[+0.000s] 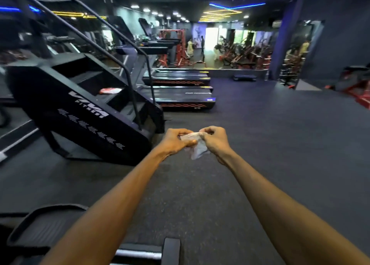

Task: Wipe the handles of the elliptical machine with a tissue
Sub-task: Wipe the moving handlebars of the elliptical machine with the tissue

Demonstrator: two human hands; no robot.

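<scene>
Both my arms reach forward over the dark gym floor. My left hand (176,141) and my right hand (215,139) pinch a crumpled white tissue (195,147) between them, fingers closed on its upper edge while the rest hangs down. At the bottom left, a black foot pedal (40,224) and a metal rail (140,253) of a machine show under my arms. No handles of an elliptical machine are in view.
A black stair-climber machine (84,108) with handrails stands to the left, a red-and-white packet (110,90) on one of its steps. Treadmills (180,98) line up behind it. Open dark floor (270,144) stretches right. Red weight machines and people are far back.
</scene>
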